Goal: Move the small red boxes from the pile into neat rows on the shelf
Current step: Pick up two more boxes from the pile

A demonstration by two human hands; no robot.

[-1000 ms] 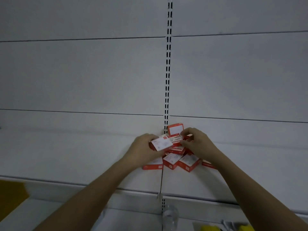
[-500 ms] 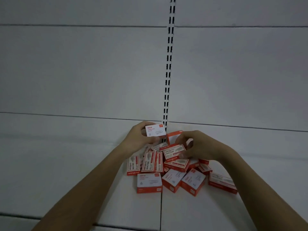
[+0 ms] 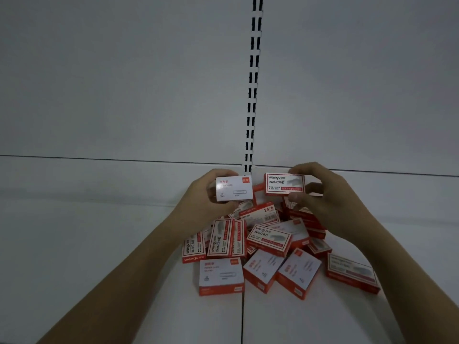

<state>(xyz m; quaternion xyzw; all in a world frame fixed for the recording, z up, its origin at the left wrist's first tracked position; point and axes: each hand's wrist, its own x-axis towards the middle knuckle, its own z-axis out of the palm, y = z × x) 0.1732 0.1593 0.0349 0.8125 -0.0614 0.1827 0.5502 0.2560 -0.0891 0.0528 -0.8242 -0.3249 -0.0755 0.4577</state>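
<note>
Red boxes (image 3: 267,247) lie in a messy pile on the white shelf (image 3: 87,244) right under my hands. Behind it, my left hand (image 3: 206,197) holds 1 box (image 3: 234,188), my right hand (image 3: 323,194) holds 1 staple box (image 3: 284,184), both lying sideways.

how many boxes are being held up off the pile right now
2. The left hand holds a white-faced box; the right hand holds a staples box, both above the pile.
</note>
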